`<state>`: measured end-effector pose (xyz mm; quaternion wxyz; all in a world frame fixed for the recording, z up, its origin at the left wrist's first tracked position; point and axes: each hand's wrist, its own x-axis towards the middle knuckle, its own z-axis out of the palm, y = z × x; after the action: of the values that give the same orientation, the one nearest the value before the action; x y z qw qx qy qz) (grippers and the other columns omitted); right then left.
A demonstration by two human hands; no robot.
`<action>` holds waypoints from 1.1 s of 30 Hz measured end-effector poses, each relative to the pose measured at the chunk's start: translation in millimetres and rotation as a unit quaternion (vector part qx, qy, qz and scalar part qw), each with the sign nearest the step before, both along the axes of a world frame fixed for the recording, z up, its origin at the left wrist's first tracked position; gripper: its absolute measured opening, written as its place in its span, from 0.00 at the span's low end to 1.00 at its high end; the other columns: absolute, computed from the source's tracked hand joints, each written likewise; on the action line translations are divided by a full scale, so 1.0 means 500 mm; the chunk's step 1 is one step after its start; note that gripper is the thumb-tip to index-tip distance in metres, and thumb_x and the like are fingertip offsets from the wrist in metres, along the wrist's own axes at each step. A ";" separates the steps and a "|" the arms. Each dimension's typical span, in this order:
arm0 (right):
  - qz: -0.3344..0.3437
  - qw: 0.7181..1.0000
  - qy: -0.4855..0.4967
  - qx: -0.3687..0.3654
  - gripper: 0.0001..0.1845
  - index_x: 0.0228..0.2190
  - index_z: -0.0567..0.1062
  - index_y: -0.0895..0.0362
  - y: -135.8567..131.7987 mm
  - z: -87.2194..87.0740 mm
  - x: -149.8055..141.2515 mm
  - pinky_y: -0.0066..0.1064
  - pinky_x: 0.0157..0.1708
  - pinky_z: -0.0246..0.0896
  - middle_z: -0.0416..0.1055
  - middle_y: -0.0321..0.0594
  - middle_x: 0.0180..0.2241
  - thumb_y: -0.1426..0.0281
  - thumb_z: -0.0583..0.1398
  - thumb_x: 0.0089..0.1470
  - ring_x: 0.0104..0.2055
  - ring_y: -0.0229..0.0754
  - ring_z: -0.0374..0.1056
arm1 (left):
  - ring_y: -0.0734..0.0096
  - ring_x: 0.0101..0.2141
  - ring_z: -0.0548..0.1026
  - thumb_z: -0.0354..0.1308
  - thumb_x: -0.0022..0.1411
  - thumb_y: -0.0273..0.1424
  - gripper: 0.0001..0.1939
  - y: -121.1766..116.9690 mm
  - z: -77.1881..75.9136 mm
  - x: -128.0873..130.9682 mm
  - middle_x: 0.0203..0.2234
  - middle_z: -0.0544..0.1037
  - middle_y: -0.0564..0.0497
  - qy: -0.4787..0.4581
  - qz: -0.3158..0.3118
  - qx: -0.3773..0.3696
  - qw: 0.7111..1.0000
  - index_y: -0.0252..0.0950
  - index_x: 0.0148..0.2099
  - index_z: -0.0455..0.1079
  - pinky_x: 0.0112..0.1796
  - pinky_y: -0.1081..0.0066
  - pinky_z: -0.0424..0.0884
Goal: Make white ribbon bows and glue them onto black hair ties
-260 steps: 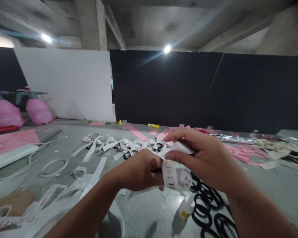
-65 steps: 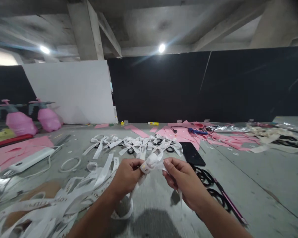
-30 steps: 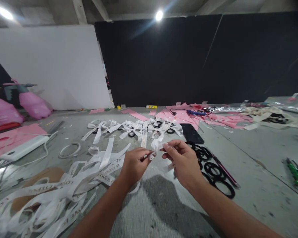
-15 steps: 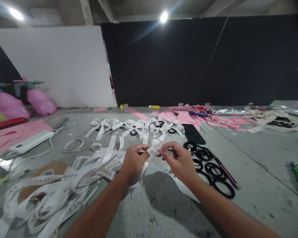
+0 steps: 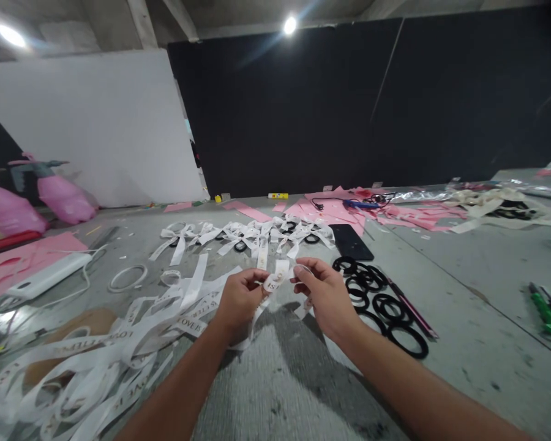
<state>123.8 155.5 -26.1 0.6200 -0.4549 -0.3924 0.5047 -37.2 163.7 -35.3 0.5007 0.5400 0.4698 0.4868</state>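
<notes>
The left hand [image 5: 239, 297], angled inward, had thumb and fingers pinched on a white ribbon [image 5: 273, 283], whose lettered curl stood up beyond them. The right hand [image 5: 328, 297], turned to face it, had thumb and fingertips closed on another pale stretch of that ribbon, a short tail hanging below. So the ribbon was between the hands, above the grey table [image 5: 477, 367]. Half a second earlier the fingertips had almost met at a compact fold; by this moment they had parted slightly. Black rings [image 5: 386, 307] lay just beside the right hand, a ribbon heap [image 5: 135, 343] beside the left forearm.
</notes>
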 end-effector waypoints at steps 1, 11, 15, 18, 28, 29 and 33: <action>-0.004 1.000 -0.002 -0.001 0.15 0.33 0.74 0.57 0.000 -0.001 0.001 0.29 0.26 0.61 0.70 0.37 0.29 0.62 0.66 0.44 0.27 0.38 0.66 | 0.73 0.23 0.72 0.70 0.43 0.33 0.17 0.000 0.000 0.001 0.22 0.79 0.51 -0.002 0.002 -0.010 1.000 0.32 0.37 0.79 0.26 0.75 0.66; 0.058 0.986 -0.151 0.026 0.09 0.33 0.68 0.54 -0.025 -0.016 -0.024 0.30 0.23 0.60 0.68 0.34 0.28 0.67 0.61 0.47 0.25 0.39 0.65 | 0.72 0.26 0.74 0.71 0.40 0.31 0.17 0.007 0.010 0.000 0.26 0.80 0.51 -0.099 0.039 -0.034 0.994 0.33 0.36 0.77 0.30 0.74 0.68; 0.104 0.994 -0.032 -0.023 0.14 0.28 0.61 0.53 -0.028 -0.021 -0.035 0.27 0.20 0.57 0.65 0.29 0.24 0.67 0.64 0.43 0.22 0.36 0.63 | 0.77 0.22 0.70 0.72 0.37 0.33 0.17 0.009 0.009 0.000 0.23 0.78 0.54 -0.139 0.051 -0.042 0.988 0.33 0.33 0.76 0.26 0.76 0.66; 0.151 0.984 0.045 -0.087 0.16 0.31 0.66 0.54 -0.030 -0.010 -0.032 0.25 0.18 0.53 0.65 0.28 0.23 0.67 0.66 0.40 0.19 0.33 0.61 | 0.79 0.20 0.68 0.74 0.35 0.32 0.18 0.009 0.009 -0.001 0.21 0.76 0.56 -0.163 0.050 -0.049 0.984 0.34 0.31 0.75 0.24 0.77 0.65; 0.139 0.987 0.023 -0.083 0.18 0.29 0.72 0.56 -0.029 -0.011 -0.031 0.23 0.14 0.33 0.51 0.23 0.12 0.55 0.66 0.45 0.14 0.29 0.42 | 0.76 0.21 0.70 0.75 0.32 0.32 0.20 0.002 0.018 0.007 0.20 0.77 0.54 -0.148 0.012 -0.089 0.985 0.32 0.30 0.74 0.26 0.76 0.67; 0.122 0.990 0.006 -0.071 0.18 0.31 0.74 0.57 -0.028 -0.014 -0.031 0.23 0.14 0.35 0.53 0.24 0.13 0.55 0.66 0.45 0.15 0.29 0.44 | 0.76 0.22 0.71 0.75 0.32 0.32 0.20 0.002 0.017 0.008 0.20 0.77 0.53 -0.147 0.011 -0.095 0.985 0.32 0.30 0.74 0.26 0.76 0.67; 0.065 0.997 -0.044 -0.012 0.19 0.37 0.75 0.56 -0.020 -0.025 -0.025 0.24 0.15 0.48 0.64 0.30 0.20 0.57 0.65 0.47 0.18 0.32 0.54 | 0.76 0.22 0.71 0.75 0.34 0.33 0.20 0.003 0.011 0.006 0.21 0.78 0.52 -0.130 0.000 -0.103 0.986 0.31 0.32 0.76 0.26 0.76 0.67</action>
<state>111.2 145.5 -38.6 0.5625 -0.4573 -0.4418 0.5286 -34.3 165.3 -29.7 0.6103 0.4180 0.4481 0.5020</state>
